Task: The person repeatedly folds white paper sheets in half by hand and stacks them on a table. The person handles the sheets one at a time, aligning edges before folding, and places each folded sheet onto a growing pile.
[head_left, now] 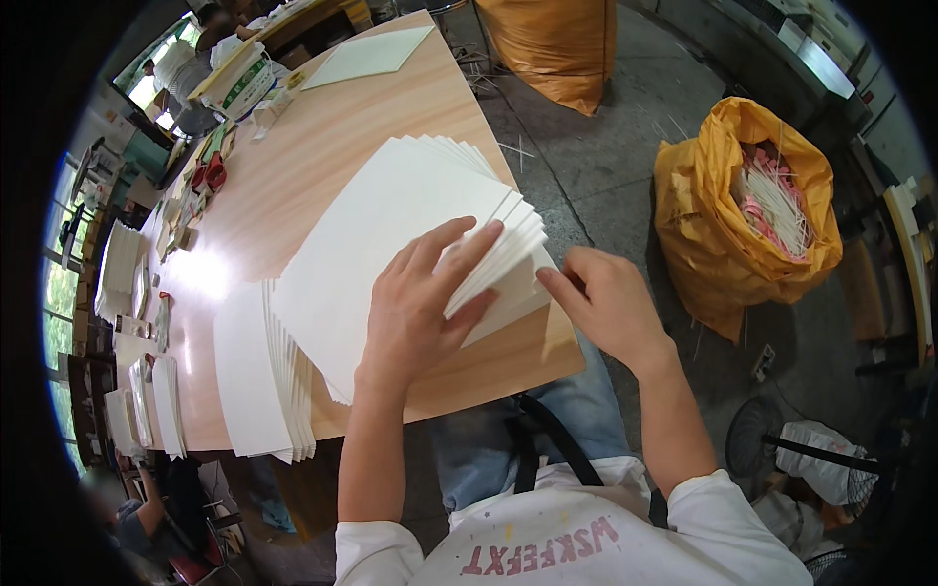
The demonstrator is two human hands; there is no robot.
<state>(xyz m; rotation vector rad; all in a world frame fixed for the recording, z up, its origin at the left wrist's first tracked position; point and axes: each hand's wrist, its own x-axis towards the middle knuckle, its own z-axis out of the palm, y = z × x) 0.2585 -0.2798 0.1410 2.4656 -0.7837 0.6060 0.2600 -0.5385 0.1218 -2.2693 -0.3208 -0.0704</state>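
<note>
A fanned stack of white sheets point(362, 234), paper or thin card, lies at an angle near the table's right edge. My left hand point(418, 298) rests over the stack with its fingers spread, the thumb reaching toward the stepped right edges. At the lower right corner of the stack, my right hand point(614, 305) is closed, thumb and curled forefinger pinching the edge of a white sheet point(518, 305) that sticks out below the others. To the left, a second fanned stack of white sheets point(249, 376) reaches the table's near edge.
The wooden table point(445, 107) bears red-handled scissors point(209, 174), a pale flat panel point(371, 56) and more sheet piles point(119, 269). Right of it stands a yellow sack point(699, 225) of white and pink scraps; another yellow sack point(557, 44) is farther off. A black fan point(757, 437) stands lower right. People sit beyond the table.
</note>
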